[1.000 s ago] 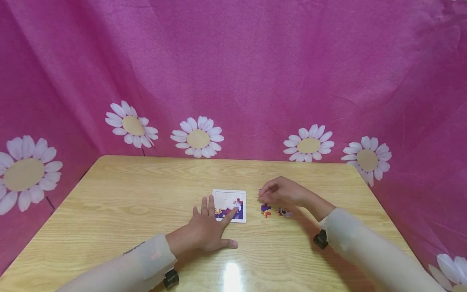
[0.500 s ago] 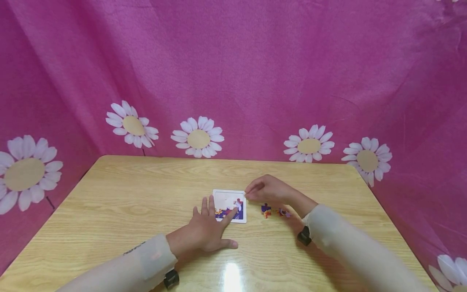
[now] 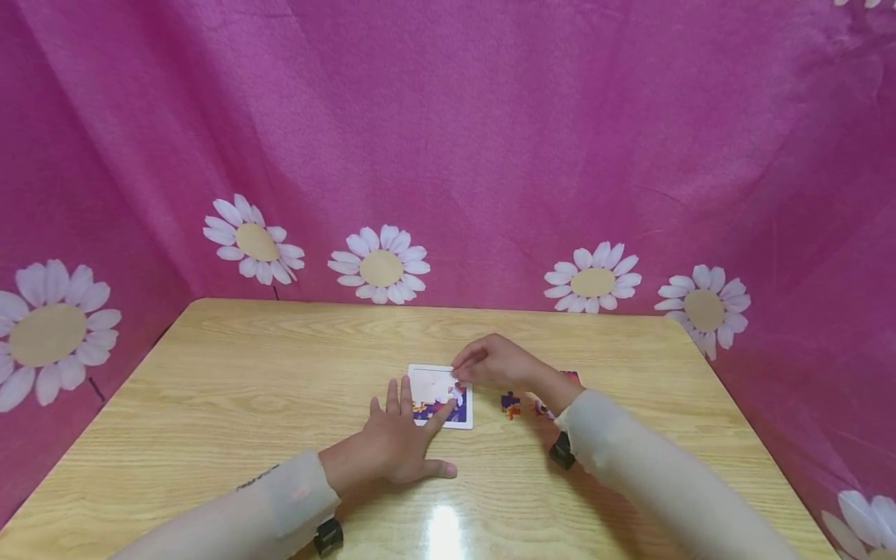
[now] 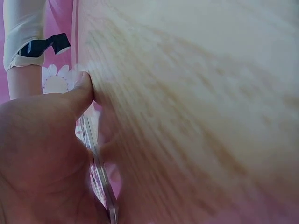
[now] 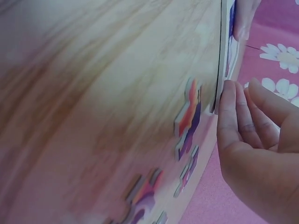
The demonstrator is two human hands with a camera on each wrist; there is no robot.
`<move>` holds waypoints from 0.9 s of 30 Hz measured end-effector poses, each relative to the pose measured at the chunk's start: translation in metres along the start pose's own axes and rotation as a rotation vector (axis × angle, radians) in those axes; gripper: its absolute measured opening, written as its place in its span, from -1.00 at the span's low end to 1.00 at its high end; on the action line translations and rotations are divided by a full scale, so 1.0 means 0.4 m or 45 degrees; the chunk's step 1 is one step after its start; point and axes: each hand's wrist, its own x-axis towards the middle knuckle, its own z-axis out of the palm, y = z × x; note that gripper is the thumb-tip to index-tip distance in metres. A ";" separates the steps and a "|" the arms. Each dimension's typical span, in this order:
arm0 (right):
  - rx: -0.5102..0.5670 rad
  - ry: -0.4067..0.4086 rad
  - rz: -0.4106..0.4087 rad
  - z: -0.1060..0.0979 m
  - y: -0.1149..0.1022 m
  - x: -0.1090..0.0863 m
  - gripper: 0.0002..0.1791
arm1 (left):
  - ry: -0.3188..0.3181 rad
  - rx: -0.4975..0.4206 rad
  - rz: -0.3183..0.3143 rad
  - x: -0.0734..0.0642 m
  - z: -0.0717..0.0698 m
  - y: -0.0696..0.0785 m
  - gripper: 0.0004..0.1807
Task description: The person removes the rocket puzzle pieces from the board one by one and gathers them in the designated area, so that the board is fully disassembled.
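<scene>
In the head view, my left hand (image 3: 397,439) lies with fingers spread over the lower left of a small white-framed jigsaw puzzle tray (image 3: 470,412). Purple and orange pieces fill the tray's lower and right parts; its upper left shows a pale backing. My right hand (image 3: 500,363) is at the tray's upper right corner, thumb and fingertips brought together in a pinch on a small puzzle piece, mostly hidden. The right wrist view shows the fingertips (image 5: 229,86) right at the tray's edge. A blue and orange puzzle piece (image 3: 511,404) lies beside the tray.
A purple puzzle piece (image 3: 542,409) and a red one (image 3: 570,376) lie near the right forearm, partly covered by it. The wooden table (image 3: 280,373) runs back to a pink curtain (image 3: 448,155) with white daisies.
My right hand has moved left from the loose pieces to the tray's upper right corner. The red piece has come into view behind the wrist. My left hand stays put.
</scene>
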 end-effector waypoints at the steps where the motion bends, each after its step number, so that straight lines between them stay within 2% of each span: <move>1: 0.007 0.003 0.006 0.002 0.000 0.002 -0.76 | 0.003 0.000 0.000 0.000 0.001 0.000 0.09; 11: 0.002 0.010 0.027 0.012 -0.005 0.005 -0.80 | 0.045 -0.037 0.035 0.004 0.014 -0.011 0.09; 18: 0.027 -0.008 0.027 0.012 -0.009 0.005 -0.78 | 0.043 -0.067 0.079 -0.006 0.007 -0.020 -0.02; 27: -0.108 -0.035 -0.001 0.013 -0.016 0.011 -0.83 | 0.006 -0.063 0.061 -0.008 0.000 -0.016 -0.05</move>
